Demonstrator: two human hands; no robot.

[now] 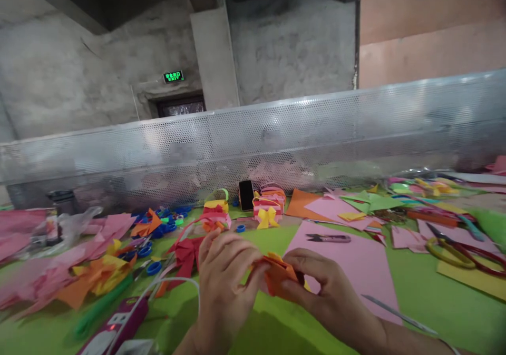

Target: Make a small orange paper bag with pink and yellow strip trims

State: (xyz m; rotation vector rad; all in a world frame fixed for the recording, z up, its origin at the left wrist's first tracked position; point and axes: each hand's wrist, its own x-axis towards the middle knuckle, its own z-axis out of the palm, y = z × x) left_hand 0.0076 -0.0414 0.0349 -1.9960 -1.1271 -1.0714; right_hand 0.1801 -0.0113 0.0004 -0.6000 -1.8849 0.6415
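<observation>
Both hands meet low in the middle of the view over a green table [430, 302]. My left hand [223, 286] and my right hand [322, 286] pinch the same small folded piece of orange and yellow paper [279, 276] from either side, fingers curled on it. A large pink paper sheet [356, 263] lies just behind my right hand, with a small dark snipper [327, 237] resting on it.
A red paper bow [185, 252], woven paper baskets [269, 205] and a black phone [246, 194] stand behind, before a perforated metal screen [276, 134]. Yellow-handled scissors [450, 249] lie right. Paper scraps and tape rolls [158, 228] crowd the left; a pink device with a cable [114, 326] sits near.
</observation>
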